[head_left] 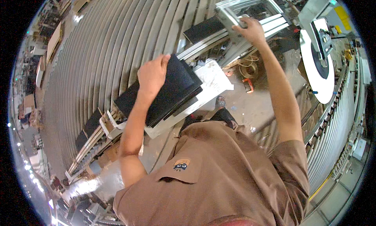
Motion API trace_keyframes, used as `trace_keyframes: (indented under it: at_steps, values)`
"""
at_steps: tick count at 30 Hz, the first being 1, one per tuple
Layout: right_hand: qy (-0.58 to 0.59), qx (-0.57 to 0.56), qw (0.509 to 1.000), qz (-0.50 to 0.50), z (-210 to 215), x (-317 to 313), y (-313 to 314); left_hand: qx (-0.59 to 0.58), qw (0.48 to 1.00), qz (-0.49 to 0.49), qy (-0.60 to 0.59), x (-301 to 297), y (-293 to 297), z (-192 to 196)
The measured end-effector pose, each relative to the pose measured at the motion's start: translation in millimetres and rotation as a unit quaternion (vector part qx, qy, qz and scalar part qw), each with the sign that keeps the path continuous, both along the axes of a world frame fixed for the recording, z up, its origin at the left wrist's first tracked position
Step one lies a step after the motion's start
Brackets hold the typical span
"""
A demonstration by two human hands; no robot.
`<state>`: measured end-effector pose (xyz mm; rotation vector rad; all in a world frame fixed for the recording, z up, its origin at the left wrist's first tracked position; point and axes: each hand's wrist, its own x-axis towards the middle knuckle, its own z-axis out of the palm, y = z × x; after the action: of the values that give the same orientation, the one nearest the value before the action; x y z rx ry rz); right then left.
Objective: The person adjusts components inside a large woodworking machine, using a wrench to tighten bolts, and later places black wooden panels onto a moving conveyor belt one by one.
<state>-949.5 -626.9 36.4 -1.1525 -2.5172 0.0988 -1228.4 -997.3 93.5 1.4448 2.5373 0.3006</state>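
Note:
My left hand [152, 76] is at the far edge of a stack of flat black panels [172, 89], its fingers curled over that edge and partly hidden. The stack lies on a white board [213, 76] beside the roller conveyor. Farther off to the right, my right hand [252, 32] grips a silver aluminium frame [229, 16], thumb and fingers apart around its bar. That frame sits across metal rails [203, 44] running along the conveyor's side. Another dark panel [203, 29] lies beyond the rails, near the frame.
A wide roller conveyor [105, 42] fills the left and far side. To the right stands a machine with a white and black disc [319, 65], and behind it a second roller line [333, 124]. An orange clamp-like piece [247, 85] and a tape roll [248, 69] lie below the rails.

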Motion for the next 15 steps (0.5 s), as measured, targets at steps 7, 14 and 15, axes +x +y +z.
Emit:
trace_keyframes:
  at_steps: [7, 14, 15]
  values:
    - [-0.015, -0.094, 0.995, 0.016, 16.9, -34.2, -18.7, 0.129, 0.991, -0.017, 0.007, 8.4, -40.0, -78.0]
    - [-0.002, -0.098, 0.995, 0.012, -9.5, 2.3, 24.5, 0.134, 0.990, 0.019, 0.037, -61.8, -64.1, -50.9]
    - [-0.012, -0.089, 0.996, 0.013, -8.4, -11.0, 9.0, 0.120, 0.989, 0.049, 0.067, -83.1, -90.4, -53.7]
